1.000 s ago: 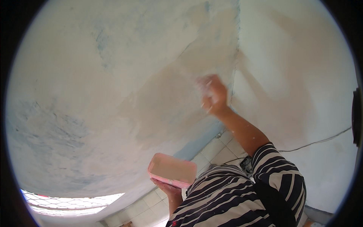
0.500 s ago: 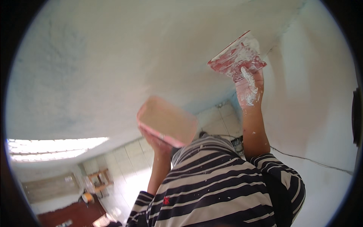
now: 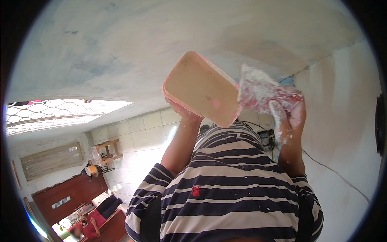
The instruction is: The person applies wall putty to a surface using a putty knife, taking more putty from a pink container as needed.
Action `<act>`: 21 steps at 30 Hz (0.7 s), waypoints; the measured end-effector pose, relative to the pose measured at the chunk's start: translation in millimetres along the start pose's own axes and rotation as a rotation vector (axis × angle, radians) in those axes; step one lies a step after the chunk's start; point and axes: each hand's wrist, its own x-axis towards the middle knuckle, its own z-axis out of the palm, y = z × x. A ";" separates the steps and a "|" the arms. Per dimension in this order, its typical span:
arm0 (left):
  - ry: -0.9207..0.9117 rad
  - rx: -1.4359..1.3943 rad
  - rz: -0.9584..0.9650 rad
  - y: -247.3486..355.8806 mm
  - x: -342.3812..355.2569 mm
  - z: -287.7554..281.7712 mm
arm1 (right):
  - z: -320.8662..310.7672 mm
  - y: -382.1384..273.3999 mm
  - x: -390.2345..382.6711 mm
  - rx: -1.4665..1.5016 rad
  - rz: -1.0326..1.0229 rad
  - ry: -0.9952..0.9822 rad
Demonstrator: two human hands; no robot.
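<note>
My left hand [image 3: 186,112] grips a pinkish rectangular tub [image 3: 197,84] by its lower left side, its fingers partly hidden beneath. The tub is tilted, with a flat beige face toward me; whether that is its bare bottom or a layer of putty I cannot tell. A red scraper [image 3: 260,86] with a wide blade, smeared with white putty, is in my right hand [image 3: 292,115]. Its blade edge meets the tub's right rim in the picture, though contact is unclear. White putty coats the right thumb and fingers.
A patchy whitish wall [image 3: 133,52] rises ahead, meeting another wall [image 3: 334,113] at right. A cable [image 3: 336,173] runs along the right side. At lower left are a barred window [image 3: 68,115], a wooden stool [image 3: 108,151] and a person in red [image 3: 90,224]. Pale tiles [image 3: 139,129] cover the floor.
The scraper in my right hand has come down from the wall to the tub's right side. My left hand has brought the tub up and rightward. The view has shifted; a person now shows at lower left.
</note>
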 end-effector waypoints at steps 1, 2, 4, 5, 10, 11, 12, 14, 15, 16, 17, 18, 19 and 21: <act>-0.059 0.059 0.025 7.1 0.0 -9.4 | 17.7 -1.1 -0.1 -0.001 0.001 -0.004; -0.117 0.114 0.054 16.4 0.6 -18.4 | 34.5 -0.8 1.7 -0.074 -0.078 -0.103; -0.225 0.188 0.168 29.5 -0.2 -29.9 | 59.9 5.7 2.1 -0.151 -0.156 -0.207; -0.279 0.227 0.225 36.7 -1.1 -35.1 | 72.3 12.5 0.0 -0.219 -0.150 -0.291; -0.026 -0.058 0.093 75.6 -23.2 -58.3 | 135.7 19.3 -20.2 -0.363 0.022 -0.214; -0.019 -0.062 0.091 83.4 -26.5 -67.5 | 139.2 23.6 -23.5 -0.368 0.028 -0.217; 0.029 0.636 0.369 92.1 -27.9 -79.0 | 142.6 27.0 -23.0 -0.401 -0.063 -0.140; -0.007 0.929 0.484 107.0 -29.9 -94.0 | 153.6 17.0 -28.1 -0.364 0.010 -0.062; -0.021 1.062 0.551 113.7 -27.8 -100.3 | 160.8 0.8 -28.6 -0.300 0.167 -0.043; -0.021 1.134 0.477 123.0 -26.9 -105.0 | 160.6 4.3 -28.8 -0.178 0.183 -0.052; -0.026 1.160 0.438 126.8 -28.1 -106.4 | 162.8 -2.0 -30.8 -0.124 0.284 -0.072; -0.032 1.187 0.397 132.0 -29.1 -105.5 | 165.4 -7.9 -33.5 -0.075 0.388 -0.087; 0.101 0.466 0.186 140.0 -27.4 -87.5 | 169.8 -9.7 -36.3 -0.081 0.379 -0.074; 0.204 -0.261 -0.049 143.7 -26.3 -82.4 | 181.3 -9.7 -41.4 -0.035 0.524 -0.170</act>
